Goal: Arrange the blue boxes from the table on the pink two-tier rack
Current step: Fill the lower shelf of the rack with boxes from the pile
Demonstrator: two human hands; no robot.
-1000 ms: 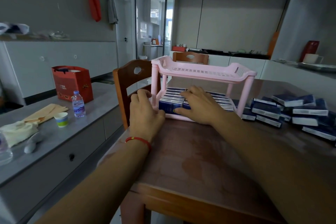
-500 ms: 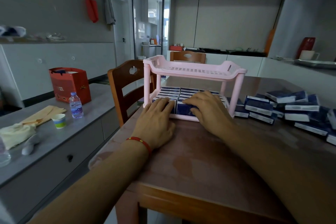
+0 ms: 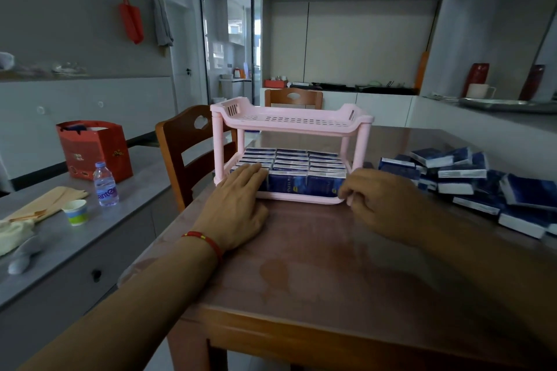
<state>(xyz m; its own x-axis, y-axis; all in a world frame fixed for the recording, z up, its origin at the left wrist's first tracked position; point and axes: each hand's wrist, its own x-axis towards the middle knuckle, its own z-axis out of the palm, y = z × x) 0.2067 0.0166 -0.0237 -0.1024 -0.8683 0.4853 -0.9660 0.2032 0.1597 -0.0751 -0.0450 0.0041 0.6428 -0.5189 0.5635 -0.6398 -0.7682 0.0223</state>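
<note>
- One pink two-tier rack (image 3: 291, 122) stands on the wooden table (image 3: 316, 265), just ahead of both hands.
- Its lower tier holds blue boxes (image 3: 297, 166) standing on edge in three rows running away from the hands — packed side by side, touching; the exact number per row cannot be told, since the far ones merge.
- The upper tier, above the hands, shows only its slotted floor.
- Left hand (image 3: 238, 208): flat, fingers straight and together, fingertips pressing the front of the left row at the rack's near-left corner; a red string bracelet (image 3: 205, 239) circles the wrist.
- Right hand (image 3: 379, 205): fingers curled, pinching the rack's near-right corner at the low rim.
- To the right of the right hand, a loose heap of blue boxes (image 3: 470, 184) lies on the table — more than ten, overlapping, some tilted.
- Left of the left hand, on a grey counter (image 3: 60, 238): one water bottle (image 3: 105, 184), one paper cup (image 3: 75, 212), one red gift bag (image 3: 93, 150).
- Two wooden chairs: one (image 3: 187, 156) just beyond the left hand, one (image 3: 294, 98) behind the rack.
</note>
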